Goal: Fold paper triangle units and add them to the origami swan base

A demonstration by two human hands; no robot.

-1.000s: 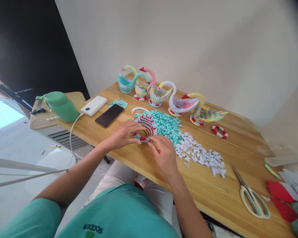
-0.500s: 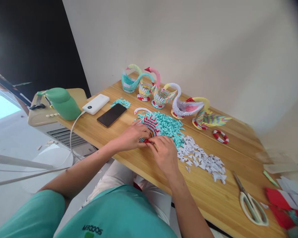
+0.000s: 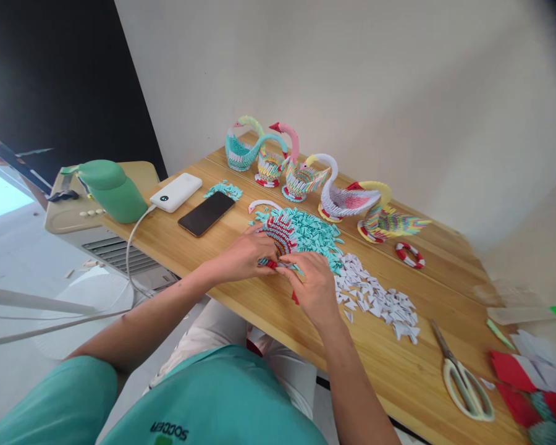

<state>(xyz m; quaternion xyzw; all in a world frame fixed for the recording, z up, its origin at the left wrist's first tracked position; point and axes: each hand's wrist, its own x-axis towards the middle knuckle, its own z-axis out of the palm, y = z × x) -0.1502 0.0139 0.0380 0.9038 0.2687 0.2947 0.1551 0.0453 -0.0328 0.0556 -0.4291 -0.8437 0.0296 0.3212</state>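
Observation:
My left hand [image 3: 252,253] is closed around the lower left edge of a round folded-paper swan body [image 3: 282,232], with rings of red, white and several other colours. Its lower rim shows red and teal between my hands. My right hand [image 3: 312,278] touches that rim with thumb and index finger pinched together; what lies between them is too small to make out. Teal paper triangles [image 3: 319,232] are heaped right behind the body, and white paper triangles [image 3: 375,293] spread to the right. A bit of red paper [image 3: 295,298] shows under my right hand.
Several finished paper swans [image 3: 347,198] stand along the back. A white paper neck [image 3: 264,204], phone [image 3: 207,213], power bank [image 3: 176,191] and green jug [image 3: 113,191] are to the left. Right are a red-white ring [image 3: 410,254], scissors [image 3: 463,377] and paper scraps [image 3: 514,371].
My right hand has shifted slightly to the right along the rim, uncovering the red paper beneath it. My left hand keeps its hold on the body. The view has moved a little.

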